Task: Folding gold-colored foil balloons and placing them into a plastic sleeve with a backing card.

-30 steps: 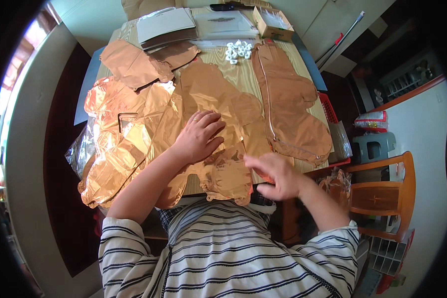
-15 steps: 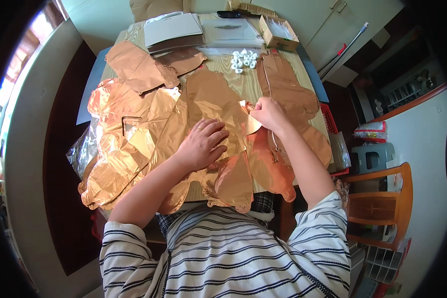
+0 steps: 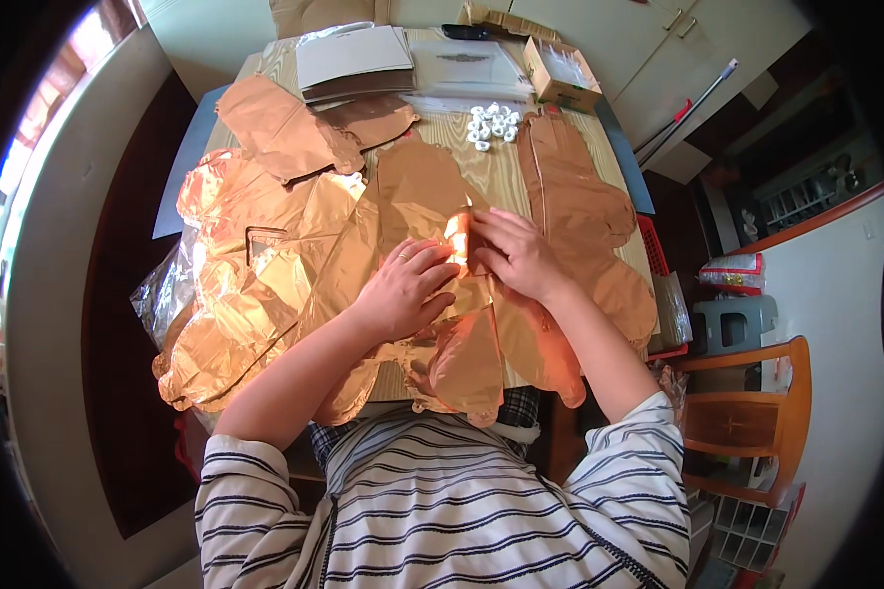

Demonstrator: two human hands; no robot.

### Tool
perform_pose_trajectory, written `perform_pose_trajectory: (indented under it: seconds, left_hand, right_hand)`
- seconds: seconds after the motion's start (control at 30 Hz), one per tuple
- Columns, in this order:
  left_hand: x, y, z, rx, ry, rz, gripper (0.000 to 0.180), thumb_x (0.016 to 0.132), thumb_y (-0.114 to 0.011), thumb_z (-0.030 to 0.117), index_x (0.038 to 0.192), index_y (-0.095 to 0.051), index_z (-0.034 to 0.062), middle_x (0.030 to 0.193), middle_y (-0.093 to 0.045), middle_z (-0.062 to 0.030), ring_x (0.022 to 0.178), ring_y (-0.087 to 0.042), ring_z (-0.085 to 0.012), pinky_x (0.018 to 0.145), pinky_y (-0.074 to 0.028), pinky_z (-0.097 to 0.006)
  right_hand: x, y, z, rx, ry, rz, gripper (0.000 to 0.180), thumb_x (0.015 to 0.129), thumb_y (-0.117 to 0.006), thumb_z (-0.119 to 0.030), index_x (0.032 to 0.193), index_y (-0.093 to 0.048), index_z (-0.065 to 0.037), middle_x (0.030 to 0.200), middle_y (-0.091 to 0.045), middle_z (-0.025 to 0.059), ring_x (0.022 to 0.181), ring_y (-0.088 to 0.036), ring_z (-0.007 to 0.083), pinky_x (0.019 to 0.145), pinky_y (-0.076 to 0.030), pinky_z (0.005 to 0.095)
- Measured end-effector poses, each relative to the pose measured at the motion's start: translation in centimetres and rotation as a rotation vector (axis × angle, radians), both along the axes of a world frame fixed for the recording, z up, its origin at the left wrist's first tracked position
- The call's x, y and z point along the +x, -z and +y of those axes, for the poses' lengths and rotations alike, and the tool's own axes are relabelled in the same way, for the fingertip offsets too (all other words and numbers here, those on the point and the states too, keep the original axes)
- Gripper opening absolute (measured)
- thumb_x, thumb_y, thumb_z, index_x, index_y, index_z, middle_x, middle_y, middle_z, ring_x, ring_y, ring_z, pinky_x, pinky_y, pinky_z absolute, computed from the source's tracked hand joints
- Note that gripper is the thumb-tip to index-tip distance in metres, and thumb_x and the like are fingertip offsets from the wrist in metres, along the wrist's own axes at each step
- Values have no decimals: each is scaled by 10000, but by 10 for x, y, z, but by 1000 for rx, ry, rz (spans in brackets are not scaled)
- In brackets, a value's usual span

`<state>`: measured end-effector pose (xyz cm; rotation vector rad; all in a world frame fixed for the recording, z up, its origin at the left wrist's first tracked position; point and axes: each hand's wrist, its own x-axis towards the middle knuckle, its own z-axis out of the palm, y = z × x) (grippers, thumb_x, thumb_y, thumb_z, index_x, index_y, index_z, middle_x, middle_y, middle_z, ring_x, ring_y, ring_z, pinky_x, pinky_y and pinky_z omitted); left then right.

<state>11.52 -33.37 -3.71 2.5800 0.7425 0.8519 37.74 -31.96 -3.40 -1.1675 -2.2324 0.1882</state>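
A flat, uninflated copper-coloured foil balloon (image 3: 417,187) lies on the table in front of me, its right edge turned up into a shiny fold (image 3: 459,234). My left hand (image 3: 403,292) rests on the foil with its fingers stretched out, the tips close to that fold. On the fold's other side my right hand (image 3: 523,257) is laid on the foil, fingers extended and thumb apart; its fingertips touch the folded part. What lies beneath both palms is hidden. Crumpled, glossy foil balloons (image 3: 236,285) spread to the left, with a bent black hex key (image 3: 263,236) on top.
Another flat foil balloon (image 3: 570,177) is at the right, and more foil (image 3: 285,123) at the far left. Small white rings (image 3: 491,125) sit near clear plastic bags (image 3: 467,67), a stack of cards (image 3: 354,59) and a cardboard box (image 3: 560,77). A wooden chair (image 3: 742,422) stands right.
My right hand has moved left and opened from a pinch on the balloon's edge to lie against it. The edge is now folded over toward my left hand, which stays nearly in place.
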Motion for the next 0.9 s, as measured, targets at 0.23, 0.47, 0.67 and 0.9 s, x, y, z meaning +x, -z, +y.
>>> perform_pose_trajectory:
  seconds: [0.23,0.47,0.67,0.9]
  left_hand:
    - [1,-2,1,-27,-7,51,422,892,-695,264,1267,-637,79,1314,-579,-142,1303,-493,-358,1143,-356,-510]
    - [-5,-3,1,-47,-18,-139,377,888,-681,167,1242,-646,42,1263,-602,-191,1213,-557,-402,1105,-393,-511]
    - [-58,-14,-14,65,-235,-36,363,878,-652,96,1232,-637,20,1285,-598,-213,1236,-551,-421,1080,-412,-522]
    - [-93,-4,-46,8,-338,193,461,912,-664,200,1340,-583,51,1446,-537,-162,1408,-435,-387,1153,-332,-564]
  right_hand:
    - [0,13,0,5,-17,-206,460,932,-668,-285,1349,-628,-95,1477,-554,82,1390,-469,300,1147,-356,437]
    - [-1,13,3,-32,-26,-295,563,959,-631,-313,1464,-505,-100,1564,-447,105,1451,-371,353,1204,-276,472]
    - [2,5,-2,-100,-16,-313,608,974,-616,-362,1501,-453,-106,1591,-401,115,1474,-325,376,1223,-235,500]
    - [9,7,-9,-107,18,-332,590,985,-600,-357,1493,-456,-95,1594,-394,117,1468,-326,383,1215,-249,507]
